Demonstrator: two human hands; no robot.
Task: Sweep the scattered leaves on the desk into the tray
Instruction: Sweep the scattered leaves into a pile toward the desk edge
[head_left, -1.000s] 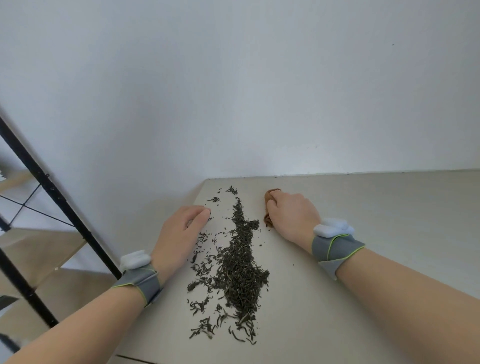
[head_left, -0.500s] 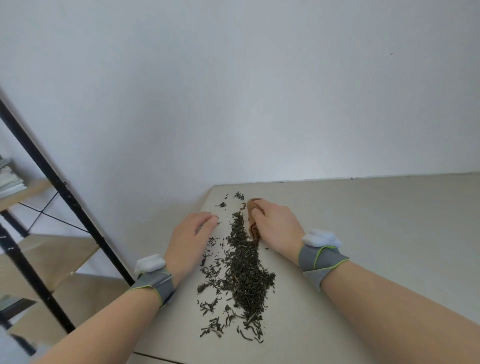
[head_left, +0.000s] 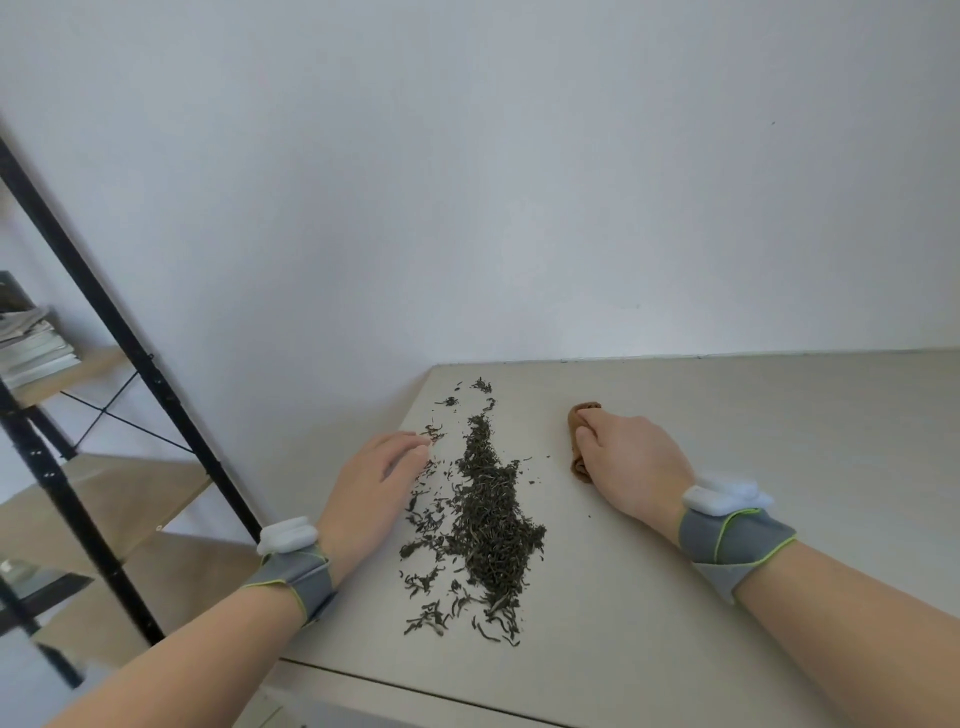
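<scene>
Dark green dried tea leaves (head_left: 488, 514) lie in a long heap on the pale worktop (head_left: 727, 597), strays to its left. The right hand (head_left: 634, 462), grip curled round a brown cloth (head_left: 577, 441), has drawn back from the heap's right edge to well right of it, probably for another stroke; the left hand (head_left: 371, 493), grip loose and empty, rests just left. No tray shows.

Bare desk (head_left: 810, 447) spreads across the right and lower centre of the frame. The wall (head_left: 519, 208) closes its far edge, and a black shelf frame (head_left: 131, 358) stands at left.
</scene>
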